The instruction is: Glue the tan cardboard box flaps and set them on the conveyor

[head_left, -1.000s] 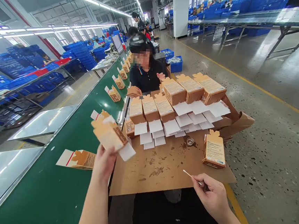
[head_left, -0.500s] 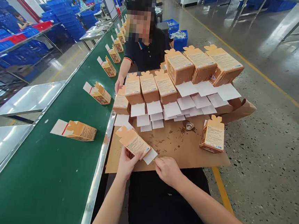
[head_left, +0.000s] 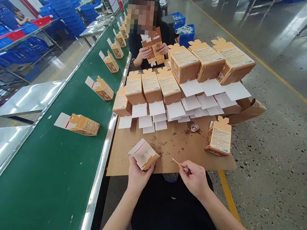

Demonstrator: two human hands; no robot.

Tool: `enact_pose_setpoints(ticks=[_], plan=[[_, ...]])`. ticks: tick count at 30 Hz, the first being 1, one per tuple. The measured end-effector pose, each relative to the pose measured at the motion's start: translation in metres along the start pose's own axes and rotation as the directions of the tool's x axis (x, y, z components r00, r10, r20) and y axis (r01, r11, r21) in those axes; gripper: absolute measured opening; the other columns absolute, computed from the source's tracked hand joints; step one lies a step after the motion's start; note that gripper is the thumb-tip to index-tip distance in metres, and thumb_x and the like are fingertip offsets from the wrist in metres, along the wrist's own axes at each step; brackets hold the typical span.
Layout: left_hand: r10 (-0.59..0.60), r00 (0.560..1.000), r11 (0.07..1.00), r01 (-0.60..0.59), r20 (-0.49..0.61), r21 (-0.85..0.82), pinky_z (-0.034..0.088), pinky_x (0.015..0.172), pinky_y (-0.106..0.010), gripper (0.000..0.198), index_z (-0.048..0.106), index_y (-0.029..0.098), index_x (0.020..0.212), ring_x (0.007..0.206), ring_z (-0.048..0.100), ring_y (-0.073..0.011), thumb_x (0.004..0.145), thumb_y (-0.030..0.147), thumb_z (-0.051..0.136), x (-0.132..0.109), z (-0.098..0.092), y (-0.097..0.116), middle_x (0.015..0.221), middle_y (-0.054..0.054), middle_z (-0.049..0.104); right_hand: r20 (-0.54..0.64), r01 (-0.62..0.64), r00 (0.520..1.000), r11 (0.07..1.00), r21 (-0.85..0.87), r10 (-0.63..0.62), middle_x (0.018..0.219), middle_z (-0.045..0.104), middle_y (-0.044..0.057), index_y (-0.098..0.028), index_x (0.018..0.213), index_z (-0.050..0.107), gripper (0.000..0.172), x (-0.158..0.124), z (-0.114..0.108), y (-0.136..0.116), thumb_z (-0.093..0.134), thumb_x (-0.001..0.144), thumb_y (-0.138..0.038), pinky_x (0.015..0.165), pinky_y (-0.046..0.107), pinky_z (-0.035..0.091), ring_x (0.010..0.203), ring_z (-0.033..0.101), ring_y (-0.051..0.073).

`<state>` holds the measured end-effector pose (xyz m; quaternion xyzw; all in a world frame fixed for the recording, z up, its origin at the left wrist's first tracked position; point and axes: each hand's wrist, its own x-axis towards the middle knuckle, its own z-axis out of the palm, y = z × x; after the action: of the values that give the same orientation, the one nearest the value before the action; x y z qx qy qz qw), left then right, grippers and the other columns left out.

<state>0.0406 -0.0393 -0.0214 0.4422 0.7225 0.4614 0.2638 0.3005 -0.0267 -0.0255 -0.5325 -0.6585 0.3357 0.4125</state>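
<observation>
My left hand (head_left: pixel 139 174) grips a small tan cardboard box (head_left: pixel 144 154) over the near edge of the brown kraft sheet (head_left: pixel 128 155), its pale underside and white flap facing up. My right hand (head_left: pixel 194 179) stands apart from the box and pinches a white cotton swab (head_left: pixel 178 164) with its tip pointing left. Just beyond the hands, a small glass dish (head_left: pixel 194 128) sits in brown stains. Several upright tan boxes (head_left: pixel 183 64) with loose white flaps stand in rows on the sheet. A single box (head_left: pixel 218 138) stands at its right.
To my left runs a green conveyor belt (head_left: pixel 43 173) with a steel edge and spaced tan boxes (head_left: pixel 84 125). Across the sheet, a co-worker (head_left: pixel 148 46) holds a box. Blue crates (head_left: pixel 186 35) stand behind them, with a speckled concrete floor (head_left: pixel 271 175) at right.
My right hand has moved right, away from the box, and the swab now shows. The box has turned in my left hand, its underside up. The co-worker has raised a box in both hands.
</observation>
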Motion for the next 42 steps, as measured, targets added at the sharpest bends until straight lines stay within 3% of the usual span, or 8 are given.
enact_pose_setpoints(ticks=[6,12,18,26,29,32,36,42], plan=[[-0.024,0.998,0.998,0.021,-0.052,-0.067,0.074,0.094,-0.054,0.077,0.059,0.031,0.122,0.105,0.086,-0.0359,0.066,0.054,0.107,0.01,-0.009,-0.002,0.113,-0.007,0.081,-0.021,-0.048,0.999,0.997,0.064,0.05,0.058,0.046,-0.007,-0.028,0.071,0.06,0.054,0.002,-0.001,-0.007,0.066,0.114,-0.059,0.051,0.027,0.041,0.05,0.042,0.014],[-0.11,0.848,0.983,0.014,-0.518,-0.185,0.06,0.127,-0.072,0.101,0.051,0.032,0.125,0.143,0.077,-0.0419,0.05,0.048,0.116,0.069,-0.122,-0.017,0.145,-0.012,0.075,-0.092,-0.066,0.993,0.995,0.078,0.073,0.057,0.052,-0.002,-0.028,0.073,0.072,0.051,0.006,-0.014,-0.004,0.068,0.11,-0.062,0.05,0.031,0.048,0.049,0.049,0.018],[-0.314,0.775,0.948,0.29,-0.548,-0.132,0.047,0.137,-0.077,0.108,0.043,0.033,0.114,0.145,0.074,-0.0486,0.032,0.037,0.114,0.097,-0.188,-0.04,0.126,-0.008,0.073,-0.059,-0.086,0.994,0.99,0.108,0.093,0.058,0.05,-0.001,-0.029,0.072,0.072,0.048,0.006,-0.017,0.005,0.07,0.108,-0.06,0.05,0.034,0.048,0.049,0.048,0.019],[0.229,0.632,0.967,-0.237,-0.74,0.096,0.053,0.133,-0.07,0.075,0.059,0.028,0.127,0.134,0.072,-0.0389,0.071,0.057,0.099,0.073,-0.159,-0.032,0.135,-0.009,0.063,-0.126,-0.086,0.988,0.994,0.068,0.094,0.059,0.054,-0.001,-0.029,0.076,0.079,0.043,0.005,-0.035,0.014,0.072,0.108,-0.057,0.049,0.034,0.049,0.048,0.05,0.02],[0.185,0.805,0.956,-0.28,-0.564,-0.085,0.06,0.124,-0.059,0.053,0.069,0.027,0.126,0.122,0.076,-0.0327,0.087,0.059,0.085,0.128,-0.122,0.017,0.123,-0.008,0.071,-0.115,-0.051,0.992,0.997,0.055,0.057,0.058,0.052,-0.002,-0.03,0.074,0.077,0.043,0.014,-0.032,0.006,0.071,0.108,-0.055,0.049,0.033,0.049,0.048,0.052,0.02],[-0.123,0.948,0.982,0.072,-0.294,-0.177,0.063,0.115,-0.046,0.044,0.074,0.026,0.122,0.124,0.077,-0.0298,0.093,0.059,0.073,0.209,-0.079,0.07,0.131,-0.012,0.077,-0.075,0.012,0.997,1.0,0.001,-0.011,0.058,0.055,-0.002,-0.029,0.075,0.076,0.04,0.028,-0.031,-0.002,0.067,0.108,-0.051,0.051,0.032,0.049,0.05,0.054,0.02],[-0.243,0.965,0.966,0.233,-0.094,-0.108,0.067,0.1,-0.051,0.044,0.078,0.02,0.102,0.108,0.08,-0.0352,0.086,0.061,0.083,0.28,-0.039,0.098,0.117,-0.019,0.083,-0.036,0.107,0.993,0.98,-0.17,-0.115,0.06,0.061,-0.002,-0.026,0.083,0.076,0.031,0.052,-0.051,-0.01,0.062,0.108,-0.038,0.058,0.03,0.049,0.053,0.057,0.018],[-0.17,0.985,0.984,0.168,-0.037,-0.061,0.065,0.108,-0.055,0.045,0.08,0.021,0.094,0.117,0.081,-0.0415,0.083,0.065,0.081,0.277,-0.04,0.083,0.105,-0.018,0.085,0.032,0.002,0.999,0.821,-0.571,0.019,0.068,0.068,0.001,-0.025,0.085,0.071,0.024,0.118,-0.102,-0.018,0.058,0.105,-0.023,0.068,0.03,0.041,0.064,0.06,0.019]])
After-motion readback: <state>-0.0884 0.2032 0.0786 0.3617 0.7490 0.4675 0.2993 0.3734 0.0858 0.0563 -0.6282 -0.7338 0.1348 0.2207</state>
